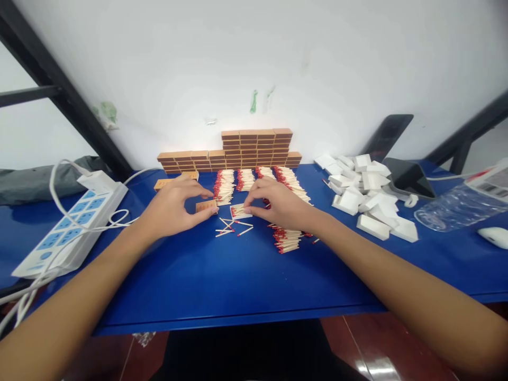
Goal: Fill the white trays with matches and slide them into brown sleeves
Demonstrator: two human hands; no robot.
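A small white tray (235, 215) holding red-tipped matches lies at mid-width on the blue surface (238, 286), well back from its near edge. The right hand (273, 202) has thumb and forefinger nearly together at the tray's right end; whether they grip matches or tray, I cannot tell. Just left, the left hand (178, 205) is partly curled, thumb and fingertips around an orange matchbox sleeve (204, 207), its dark printing too small to read. A few loose matches (228, 227) lie crossed in front of the tray. Rows of matches (224, 185) stand behind it, and another heap (286, 241) lies below the right wrist. Orange-topped matchboxes (256, 151) with brown sides are stacked along the far edge, against the wall. Toward the far right corner sits a jumble of white trays (369, 196). Nearer the right edge, a clear plastic wrapper (440, 211) adjoins a label with a barcode (494, 191). A blue-panelled power strip (85, 208) runs along the left side, its markings illegible.
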